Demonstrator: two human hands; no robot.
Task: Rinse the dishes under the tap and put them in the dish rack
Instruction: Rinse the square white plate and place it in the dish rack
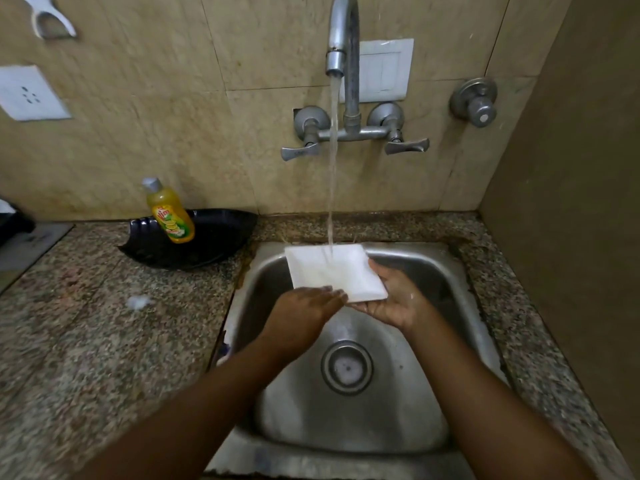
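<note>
A white square plate [332,271] is held over the steel sink [433,265], under the stream of water running from the tap [341,36]. My right hand [391,299] holds the plate from below at its right near corner, thumb along the edge. My left hand [304,313] lies palm down with straight fingers on the plate's near edge. Water strikes the plate near its far side. No dish rack is in view.
A black tray [221,237] with a yellow dish soap bottle [169,213] stands on the granite counter [104,323] left of the sink. A blob of foam [138,302] lies on the counter. Tap handles [299,152] stick out from the tiled wall. A brown wall [571,202] closes the right side.
</note>
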